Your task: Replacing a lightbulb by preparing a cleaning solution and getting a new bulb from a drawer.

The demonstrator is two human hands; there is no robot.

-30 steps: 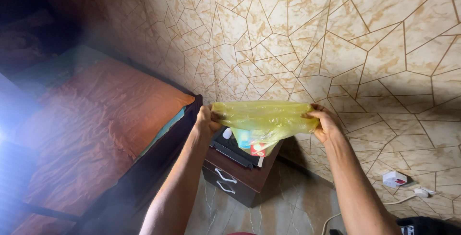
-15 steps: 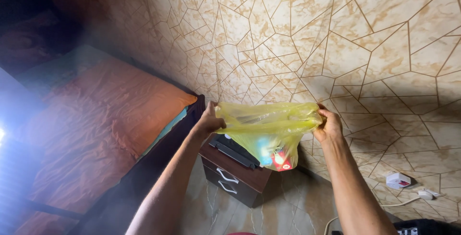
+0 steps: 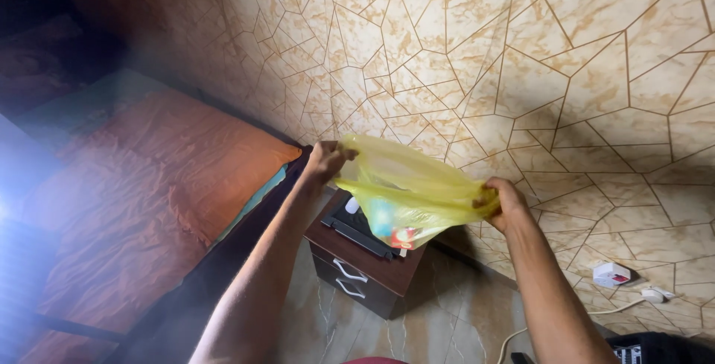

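Since half a second ago the left hand (image 3: pixel 325 159) has risen, tilting the yellow plastic bag (image 3: pixel 410 189), while the right hand (image 3: pixel 503 204) sits lower. Both hands' fingers pinch the bag's edges, holding it above a brown nightstand (image 3: pixel 357 271) beside the bed (image 3: pixel 149 185). Blurred blue and red packages show through the plastic, too indistinct to identify.

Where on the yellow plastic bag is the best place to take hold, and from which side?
Grip the yellow plastic bag at its bunched upper corners, one from each side, as the left hand and right hand do. The film is thin and limp; small items sag in the low middle above the brown nightstand, so holding the top edge probably keeps them from spilling.
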